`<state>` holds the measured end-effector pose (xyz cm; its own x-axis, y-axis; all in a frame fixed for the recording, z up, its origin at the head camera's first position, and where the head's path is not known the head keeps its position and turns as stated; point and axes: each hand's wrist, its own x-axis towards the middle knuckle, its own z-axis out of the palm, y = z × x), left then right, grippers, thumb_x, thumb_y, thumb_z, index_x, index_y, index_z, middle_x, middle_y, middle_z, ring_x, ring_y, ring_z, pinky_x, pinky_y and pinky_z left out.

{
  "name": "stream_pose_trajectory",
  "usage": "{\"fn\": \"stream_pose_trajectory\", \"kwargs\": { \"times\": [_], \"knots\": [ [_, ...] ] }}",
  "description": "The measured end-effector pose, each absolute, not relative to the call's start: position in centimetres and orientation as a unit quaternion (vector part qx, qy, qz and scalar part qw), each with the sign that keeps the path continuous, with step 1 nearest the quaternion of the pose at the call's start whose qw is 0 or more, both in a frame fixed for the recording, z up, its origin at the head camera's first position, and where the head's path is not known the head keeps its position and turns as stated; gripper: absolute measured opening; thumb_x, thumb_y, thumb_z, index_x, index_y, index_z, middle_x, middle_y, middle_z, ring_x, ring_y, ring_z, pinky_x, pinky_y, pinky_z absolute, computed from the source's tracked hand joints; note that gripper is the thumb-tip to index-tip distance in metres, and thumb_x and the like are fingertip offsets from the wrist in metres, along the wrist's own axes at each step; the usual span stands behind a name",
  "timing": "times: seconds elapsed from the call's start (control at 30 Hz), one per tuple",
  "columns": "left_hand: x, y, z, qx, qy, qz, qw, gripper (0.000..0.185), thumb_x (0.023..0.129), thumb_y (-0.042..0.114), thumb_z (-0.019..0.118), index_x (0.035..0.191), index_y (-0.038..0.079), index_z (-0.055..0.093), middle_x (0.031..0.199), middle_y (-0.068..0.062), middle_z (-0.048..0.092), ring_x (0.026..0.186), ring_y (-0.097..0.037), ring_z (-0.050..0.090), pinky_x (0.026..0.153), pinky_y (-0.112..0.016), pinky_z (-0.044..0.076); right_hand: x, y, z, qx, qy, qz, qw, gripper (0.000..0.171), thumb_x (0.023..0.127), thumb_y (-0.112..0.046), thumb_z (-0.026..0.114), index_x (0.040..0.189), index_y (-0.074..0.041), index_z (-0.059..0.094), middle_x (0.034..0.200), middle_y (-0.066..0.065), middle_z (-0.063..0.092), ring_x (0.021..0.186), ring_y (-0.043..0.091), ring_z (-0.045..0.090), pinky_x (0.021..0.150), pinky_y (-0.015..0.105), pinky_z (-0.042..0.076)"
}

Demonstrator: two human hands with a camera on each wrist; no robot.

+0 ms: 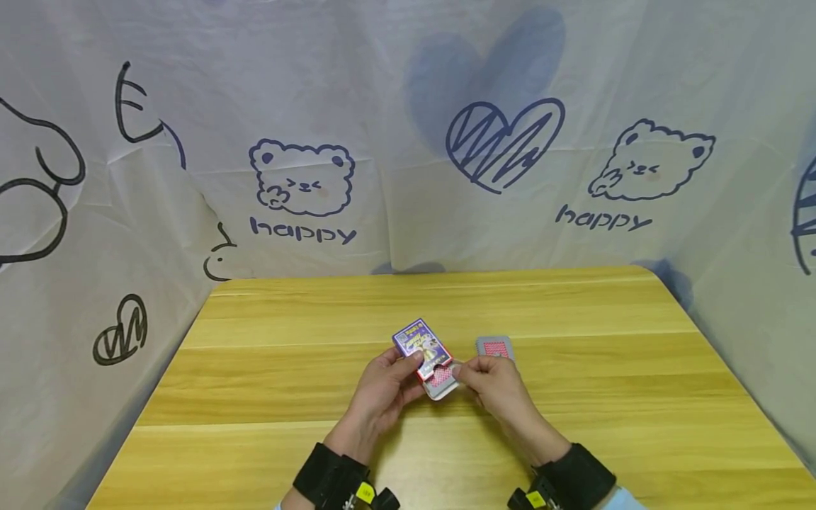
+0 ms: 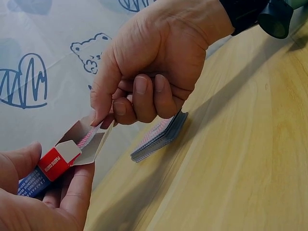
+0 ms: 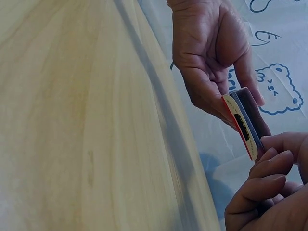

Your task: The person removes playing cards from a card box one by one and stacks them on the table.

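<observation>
My left hand (image 1: 384, 389) holds a small purple-and-blue card box (image 1: 421, 341), thumb on its printed face and fingers underneath. The box is tilted, its open end with unfolded white flaps towards my right hand (image 1: 496, 388). A red-patterned playing card (image 1: 441, 377) shows at that opening. In the left wrist view, my right thumb and index finger pinch the card's (image 2: 89, 137) edge at the box mouth; the other fingers are curled in. How many cards are inside is hidden. Just beyond my right hand a deck of red-backed cards (image 2: 159, 137) lies on the table, partly covered in the head view.
The wooden table (image 1: 268, 382) has light yellow grain. White cloth (image 1: 408, 212) with drawn bears and hearts hangs behind it and at both sides. Black bands (image 1: 576, 474) with small cameras sit on both wrists.
</observation>
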<state>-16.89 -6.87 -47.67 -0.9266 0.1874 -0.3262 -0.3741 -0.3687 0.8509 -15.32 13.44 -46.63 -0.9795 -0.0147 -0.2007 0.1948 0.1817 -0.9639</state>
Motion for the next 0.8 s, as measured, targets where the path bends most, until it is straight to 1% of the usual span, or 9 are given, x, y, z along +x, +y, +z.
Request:
{"fn": "stream_pose_trajectory", "kwargs": {
  "times": [0.27,0.4,0.63,0.8],
  "knots": [
    [-16.85,-6.92,-47.65,-0.077,0.534,0.825,0.168,0.046,0.107,0.018,0.064,0.146,-0.005,0.052,0.113,-0.011,0.070,0.097,-0.017,0.071,0.080,-0.030,0.066,-15.39,13.40,-46.77,0.073,0.775,-0.623,0.079,0.028,0.096,-0.027,0.079,0.090,0.000,0.076,0.060,-0.002,0.051,0.050,0.008,0.037,0.043,0.021,0.029],
    [-16.79,-6.93,-47.57,-0.076,0.534,0.825,0.168,0.047,0.107,0.018,0.064,0.146,-0.005,0.052,0.113,-0.011,0.071,0.097,-0.017,0.071,0.080,-0.030,0.066,-15.36,13.45,-46.77,0.072,0.778,-0.619,0.083,0.029,0.096,-0.028,0.079,0.089,0.000,0.075,0.059,-0.004,0.049,0.050,0.008,0.036,0.044,0.021,0.028],
    [-16.80,-7.04,-47.48,-0.080,0.535,0.823,0.171,0.048,0.107,0.019,0.065,0.147,-0.003,0.052,0.118,-0.013,0.070,0.100,-0.018,0.072,0.082,-0.031,0.066,-15.35,13.52,-46.68,0.064,0.778,-0.619,0.088,0.025,0.096,-0.022,0.078,0.088,0.001,0.075,0.058,-0.003,0.050,0.050,0.009,0.038,0.043,0.021,0.029],
    [-16.91,-7.10,-47.46,-0.089,0.535,0.824,0.165,0.048,0.107,0.019,0.065,0.147,-0.003,0.052,0.117,-0.012,0.071,0.099,-0.018,0.071,0.082,-0.031,0.065,-15.40,13.52,-46.64,0.057,0.776,-0.622,0.094,0.021,0.095,-0.018,0.078,0.087,0.002,0.075,0.060,-0.001,0.054,0.050,0.009,0.041,0.045,0.021,0.033]
  ]
}}
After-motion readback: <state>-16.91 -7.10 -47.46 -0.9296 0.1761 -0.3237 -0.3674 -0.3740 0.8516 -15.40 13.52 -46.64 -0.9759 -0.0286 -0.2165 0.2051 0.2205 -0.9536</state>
